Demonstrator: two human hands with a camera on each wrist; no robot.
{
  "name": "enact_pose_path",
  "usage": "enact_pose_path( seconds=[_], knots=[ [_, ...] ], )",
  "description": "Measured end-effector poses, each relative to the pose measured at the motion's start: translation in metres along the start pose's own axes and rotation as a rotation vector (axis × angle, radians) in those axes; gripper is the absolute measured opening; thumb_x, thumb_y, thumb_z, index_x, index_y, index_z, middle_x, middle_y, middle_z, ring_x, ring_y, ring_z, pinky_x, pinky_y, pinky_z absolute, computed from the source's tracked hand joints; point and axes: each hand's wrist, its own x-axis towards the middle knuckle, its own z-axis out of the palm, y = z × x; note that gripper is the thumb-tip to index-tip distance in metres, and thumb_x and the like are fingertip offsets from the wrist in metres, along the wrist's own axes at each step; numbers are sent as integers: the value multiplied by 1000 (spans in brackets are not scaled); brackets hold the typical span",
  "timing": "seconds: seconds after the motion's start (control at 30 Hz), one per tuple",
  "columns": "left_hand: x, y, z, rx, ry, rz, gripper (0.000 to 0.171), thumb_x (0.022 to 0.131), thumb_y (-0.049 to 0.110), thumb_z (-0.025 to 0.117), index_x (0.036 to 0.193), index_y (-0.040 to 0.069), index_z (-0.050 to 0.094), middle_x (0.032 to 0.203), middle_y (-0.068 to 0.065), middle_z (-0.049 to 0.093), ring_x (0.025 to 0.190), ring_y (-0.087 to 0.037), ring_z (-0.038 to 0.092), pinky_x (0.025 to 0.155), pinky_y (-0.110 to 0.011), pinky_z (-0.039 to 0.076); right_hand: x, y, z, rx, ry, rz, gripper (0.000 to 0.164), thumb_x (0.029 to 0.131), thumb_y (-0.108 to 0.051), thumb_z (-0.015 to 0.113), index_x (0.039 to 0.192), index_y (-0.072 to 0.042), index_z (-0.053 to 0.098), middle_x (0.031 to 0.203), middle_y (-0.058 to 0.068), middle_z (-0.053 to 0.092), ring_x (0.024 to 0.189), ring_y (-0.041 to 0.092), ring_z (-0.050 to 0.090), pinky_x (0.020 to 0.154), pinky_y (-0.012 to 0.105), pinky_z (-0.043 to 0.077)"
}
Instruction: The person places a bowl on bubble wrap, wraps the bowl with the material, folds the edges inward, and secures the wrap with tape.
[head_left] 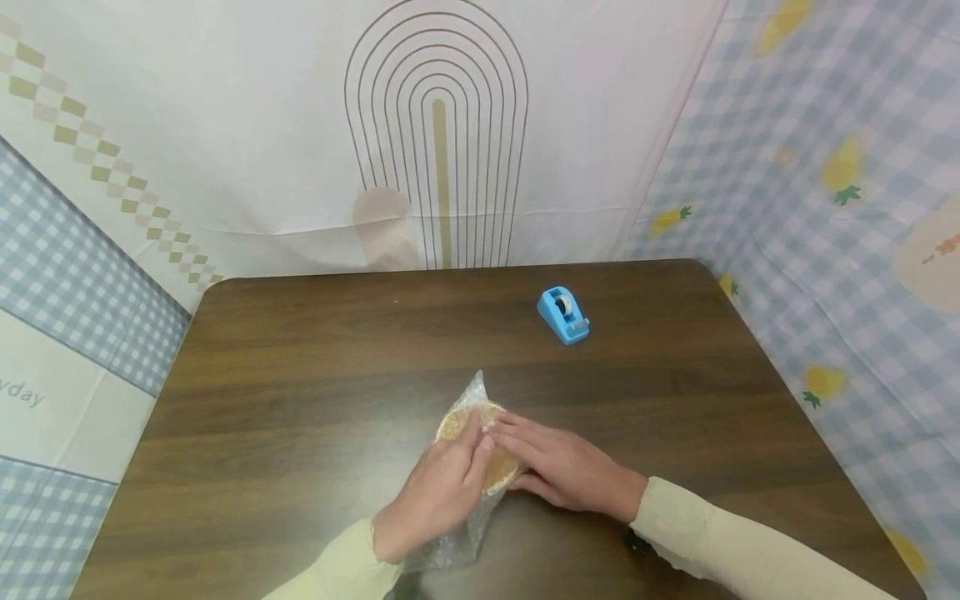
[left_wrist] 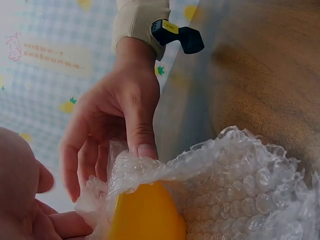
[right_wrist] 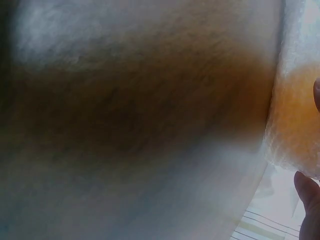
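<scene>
A round yellow object (head_left: pixel 501 477), its kind hidden by its covering, lies on the table wrapped in clear bubble wrap (head_left: pixel 457 542). Loose wrap sticks out beyond it at the far and near ends. In the left wrist view its smooth yellow side (left_wrist: pixel 145 215) shows through an opening in the wrap. My left hand (head_left: pixel 438 492) lies over the top, thumb and forefinger pinching the wrap near the middle. From the right, my right hand (head_left: pixel 566 465) grips the wrapped object, fingers on top and thumb at the near side. Both hands' fingertips meet closely there.
A blue tape dispenser (head_left: pixel 564 317) with a roll in it stands farther back, right of centre, on the brown wooden table (head_left: pixel 300 358). Patterned cloth (head_left: pixel 285 125) hangs behind the table and along both sides. A dark band device (left_wrist: pixel 180 35) sits on the right wrist.
</scene>
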Motion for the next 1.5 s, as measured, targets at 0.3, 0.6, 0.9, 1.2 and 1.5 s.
enact_pose_path(
  seconds=[0.3,0.6,0.9,1.2,1.5],
  knots=[
    [0,-2,-4,-156,-36,-98,73,106,48,28,151,-10,24,133,-12,64,122,-25,63,106,-43,48,0,0,2,-111,49,-125,58,97,-31,62,150,-18,41,154,0,45,140,26,47,103,37,51],
    [0,-3,-15,-117,-30,-74,60,105,46,38,141,-1,50,126,-12,69,113,-27,68,102,-44,51,0,0,0,-132,46,-134,43,95,-28,65,137,-20,58,148,-4,53,140,25,48,101,34,52],
    [-13,-38,-46,5,79,132,34,90,12,68,124,8,68,130,-10,67,124,-29,62,103,-47,49,-1,2,1,-141,54,-143,37,98,-30,60,133,-17,62,140,-5,61,139,24,50,102,33,52],
    [-40,-85,-61,266,-18,219,73,77,-8,71,142,18,53,145,-12,55,130,-40,55,103,-55,47,-2,4,0,-143,40,-132,37,99,-30,59,134,-17,61,140,-4,61,139,23,49,102,32,52],
    [-57,-96,-61,377,-209,276,106,73,7,83,155,37,25,165,-2,25,145,-34,37,105,-48,48,-3,5,1,-149,34,-114,38,99,-30,59,134,-17,60,141,-4,60,140,23,48,103,32,51]
  ],
)
